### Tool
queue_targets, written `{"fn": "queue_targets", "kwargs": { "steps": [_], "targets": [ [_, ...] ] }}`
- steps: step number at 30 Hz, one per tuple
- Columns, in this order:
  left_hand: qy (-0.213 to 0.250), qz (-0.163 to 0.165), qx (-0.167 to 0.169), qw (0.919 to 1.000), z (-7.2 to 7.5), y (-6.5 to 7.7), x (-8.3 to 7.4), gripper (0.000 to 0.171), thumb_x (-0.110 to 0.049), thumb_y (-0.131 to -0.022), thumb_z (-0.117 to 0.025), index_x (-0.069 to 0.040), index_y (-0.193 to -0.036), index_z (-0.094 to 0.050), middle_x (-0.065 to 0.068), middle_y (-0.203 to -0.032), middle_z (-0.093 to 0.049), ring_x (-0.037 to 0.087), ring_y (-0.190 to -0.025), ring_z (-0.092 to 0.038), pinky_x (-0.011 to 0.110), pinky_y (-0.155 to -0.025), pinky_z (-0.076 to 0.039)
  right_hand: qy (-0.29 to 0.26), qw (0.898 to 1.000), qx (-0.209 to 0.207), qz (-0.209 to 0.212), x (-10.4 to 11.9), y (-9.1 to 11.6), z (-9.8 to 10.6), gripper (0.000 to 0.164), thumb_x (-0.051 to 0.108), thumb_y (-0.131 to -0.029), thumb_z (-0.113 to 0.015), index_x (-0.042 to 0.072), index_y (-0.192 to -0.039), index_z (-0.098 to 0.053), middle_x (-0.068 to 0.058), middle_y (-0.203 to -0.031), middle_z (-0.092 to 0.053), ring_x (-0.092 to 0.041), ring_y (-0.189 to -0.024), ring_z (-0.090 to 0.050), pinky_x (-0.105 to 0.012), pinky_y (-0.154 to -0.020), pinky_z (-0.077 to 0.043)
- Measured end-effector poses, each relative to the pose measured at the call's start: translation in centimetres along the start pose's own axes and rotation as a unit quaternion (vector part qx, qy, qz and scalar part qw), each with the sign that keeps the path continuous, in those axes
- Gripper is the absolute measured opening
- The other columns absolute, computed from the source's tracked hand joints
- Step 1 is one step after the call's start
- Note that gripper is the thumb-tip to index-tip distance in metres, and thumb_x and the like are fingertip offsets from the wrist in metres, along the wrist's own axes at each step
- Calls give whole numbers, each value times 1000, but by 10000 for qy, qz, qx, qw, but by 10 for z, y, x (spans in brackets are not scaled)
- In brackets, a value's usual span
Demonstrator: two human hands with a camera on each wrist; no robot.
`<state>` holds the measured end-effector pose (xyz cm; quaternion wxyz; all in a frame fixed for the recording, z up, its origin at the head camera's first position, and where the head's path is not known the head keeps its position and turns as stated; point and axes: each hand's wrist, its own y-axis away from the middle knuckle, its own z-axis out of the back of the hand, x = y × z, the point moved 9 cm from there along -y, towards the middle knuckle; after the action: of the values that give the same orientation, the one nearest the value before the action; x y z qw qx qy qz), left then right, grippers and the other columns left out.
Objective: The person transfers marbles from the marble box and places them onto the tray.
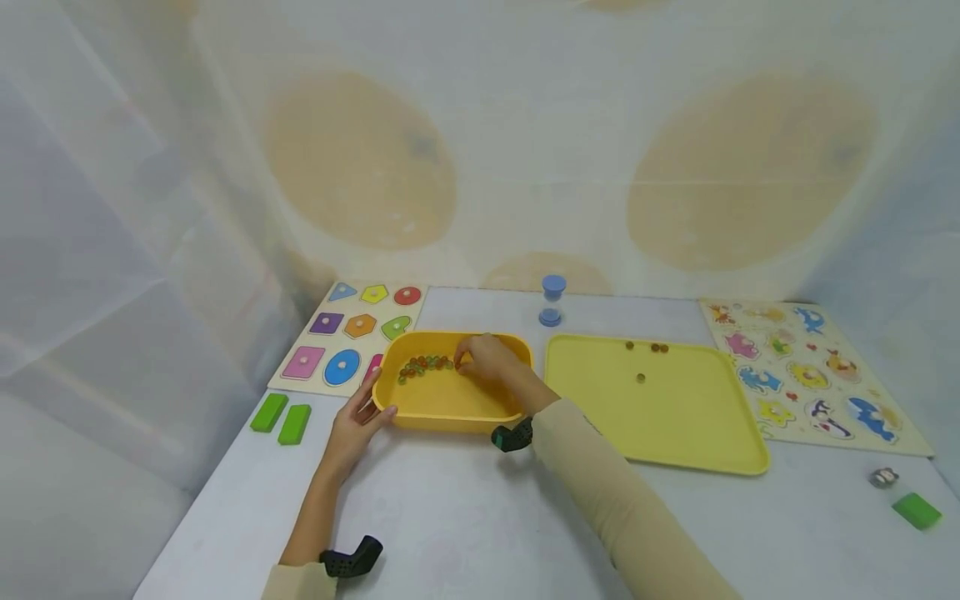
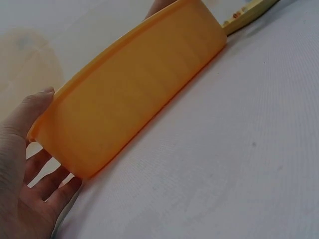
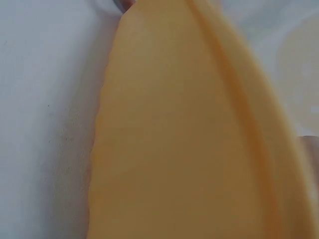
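Note:
An orange plastic tub [image 1: 450, 422] sits on the white table. At its left end my left hand [image 1: 358, 423] grips it, thumb over the rim and fingers against the outer wall, as the left wrist view also shows. My right hand [image 1: 489, 358] reaches down into the tub with bent fingers. Its fingertips are at the right end of a cluster of small glassy red and green marbles [image 1: 422, 367] on the tub floor. I cannot tell whether they pinch one. The right wrist view is mostly filled by the tub's outer wall [image 3: 169, 124].
Right of the tub lies a yellow tray [image 1: 675, 417] with several marbles [image 1: 656, 347]. A shape puzzle board [image 1: 303, 362] is behind left, an animal puzzle board [image 1: 810, 375] at right. A blue sand timer [image 1: 552, 300] stands behind. Green blocks [image 1: 295, 424] lie at left, another green block [image 1: 917, 511] at far right.

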<state>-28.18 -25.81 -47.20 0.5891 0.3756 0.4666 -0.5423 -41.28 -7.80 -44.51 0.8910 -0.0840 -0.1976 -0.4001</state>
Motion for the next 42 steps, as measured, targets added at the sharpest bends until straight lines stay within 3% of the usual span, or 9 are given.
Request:
{"fn": "queue_targets", "kwargs": {
  "steps": [4, 8, 14, 17, 22, 26, 29, 35, 42],
  "targets": [
    [-11, 54, 17, 10000, -1, 1, 0, 64, -29, -81, -66, -39, -136, -34, -12, -144, -28, 17, -131, -32, 21, -96, -37, -173, 9988, -315, 327, 6, 14, 21, 14, 21, -82, -65, 15, -94, -68, 0, -94, -66, -18, -82, -57, -26, -76, -48],
    [-33, 31, 19, 10000, 1, 1, 0, 64, -29, -81, -66, -39, -136, -34, -9, -146, -26, 18, -131, -32, 24, -97, -37, -416, 9922, -964, 669, 7, 44, 62, 17, 23, -83, -64, 14, -97, -68, -2, -67, -59, -13, -55, -43, -20, -50, -35],
    [-34, -15, 38, 10000, 1, -1, 0, 64, -27, -82, -65, -37, -137, -33, -9, -146, -25, 18, -131, -31, 26, -98, -36, -465, 9787, -1885, 663, -37, 104, 108, 17, 25, -83, -64, 16, -96, -68, 4, -50, -34, -9, -44, -24, -20, -40, -22],
    [-5, 58, 23, 10000, 0, -2, 3, 64, -28, -82, -66, -40, -135, -34, -12, -145, -26, 17, -131, -32, 24, -97, -37, -419, 9775, -2052, 240, -77, 132, 109, 17, 26, -81, -65, 16, -95, -68, 4, -49, -33, -9, -43, -24, -20, -40, -23],
    [-18, 115, 67, 9999, -1, -3, 7, 64, -30, -81, -66, -41, -135, -33, -12, -145, -25, 19, -131, -31, 24, -96, -37, -303, 9808, -1829, -597, -139, 172, 91, 21, 26, -81, -65, 13, -97, -68, 2, -52, -36, -10, -45, -24, -22, -41, -22],
    [-54, 136, 45, 9999, 0, -4, 8, 64, -30, -81, -66, -43, -135, -33, -13, -145, -25, 17, -132, -29, 24, -98, -36, -352, 9787, -1912, -659, -163, 192, 81, 22, 27, -82, -65, 10, -96, -68, 3, -53, -37, -8, -46, -21, -22, -41, -19],
    [-58, 115, 7, 9999, 1, -3, 8, 64, -30, -81, -66, -43, -134, -33, -14, -145, -26, 15, -132, -28, 25, -99, -35, -371, 9774, -1997, -593, -169, 198, 79, 22, 27, -83, -64, 10, -96, -68, 4, -51, -39, -7, -47, -21, -22, -41, -18],
    [-35, 39, 13, 10000, 1, -4, 7, 63, -29, -82, -65, -41, -135, -33, -14, -145, -26, 14, -133, -26, 28, -102, -33, -167, 9803, -1676, -1027, -171, 192, 80, 30, 26, -83, -63, 9, -108, -64, 2, -52, -39, -9, -47, -24, -22, -42, -21],
    [22, 128, 95, 9999, -1, -1, 2, 65, -26, -83, -65, -37, -137, -32, -13, -145, -26, 15, -134, -25, 28, -102, -32, -549, 9779, -1978, -388, -104, 142, 88, 28, 26, -82, -65, 11, -106, -66, 2, -51, -35, -11, -45, -26, -23, -42, -26]
  ]
}}
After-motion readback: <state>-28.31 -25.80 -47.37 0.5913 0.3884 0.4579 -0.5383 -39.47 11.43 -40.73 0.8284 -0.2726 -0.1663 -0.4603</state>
